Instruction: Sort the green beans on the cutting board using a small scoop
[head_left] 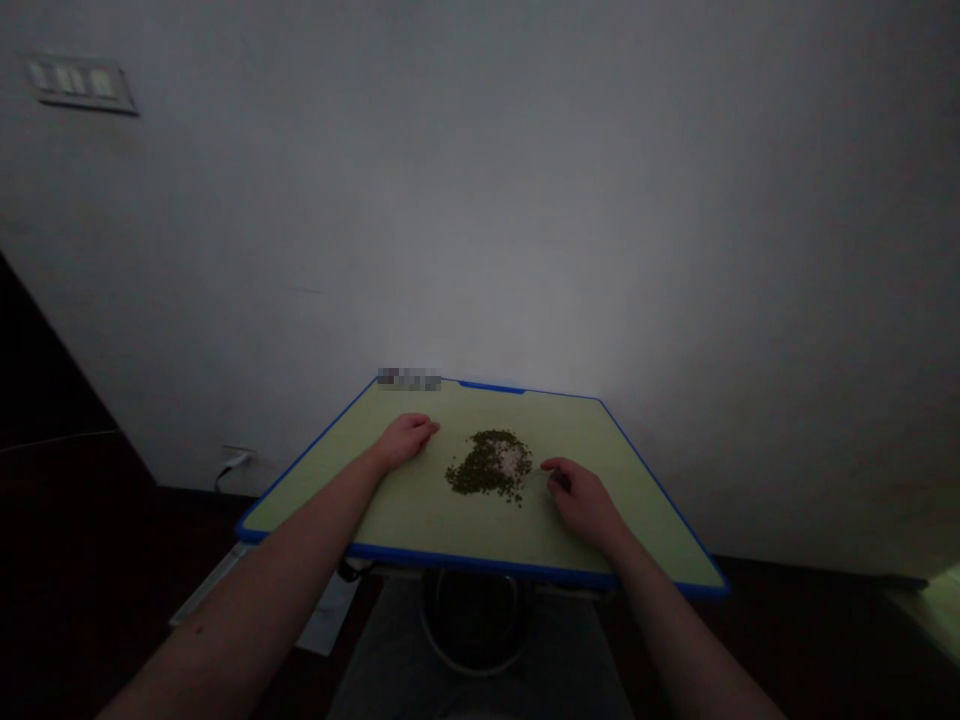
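Two hands flank the seed pile [487, 466]: the left hand [405, 441] lies open just left of it, the right hand [583, 503] curls just right, grip unclear, and a careless sweep could scatter seeds off the cutting board [600, 440].

Your left hand [405, 441]: palm down, fingers loosely together. Your right hand [583, 505]: palm down, fingers curled inward.
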